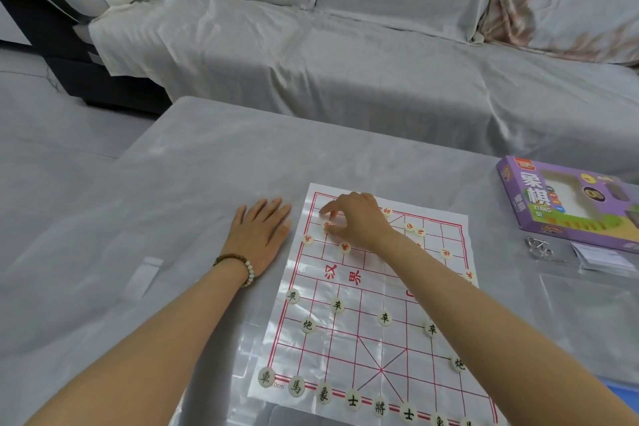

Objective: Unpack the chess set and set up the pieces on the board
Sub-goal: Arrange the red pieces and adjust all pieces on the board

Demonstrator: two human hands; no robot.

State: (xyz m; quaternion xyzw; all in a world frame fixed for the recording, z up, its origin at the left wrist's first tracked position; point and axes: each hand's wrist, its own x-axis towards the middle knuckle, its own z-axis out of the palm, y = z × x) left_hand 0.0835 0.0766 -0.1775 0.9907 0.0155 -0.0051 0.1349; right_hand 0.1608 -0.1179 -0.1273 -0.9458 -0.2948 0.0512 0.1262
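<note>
A white paper xiangqi board with red lines lies on the grey table. Cream discs with black characters stand along its near rows. Several red-character discs dot the far half. My right hand reaches across the far left part of the board, fingertips pinching a red-character disc against the paper. My left hand, with a bead bracelet on the wrist, lies flat on the table just left of the board's far edge. My right forearm hides part of the board's middle.
The purple chess set box lies at the right edge of the table. In front of it are a small metal puzzle, a stack of cards and a clear plastic sheet. A covered sofa stands beyond the table.
</note>
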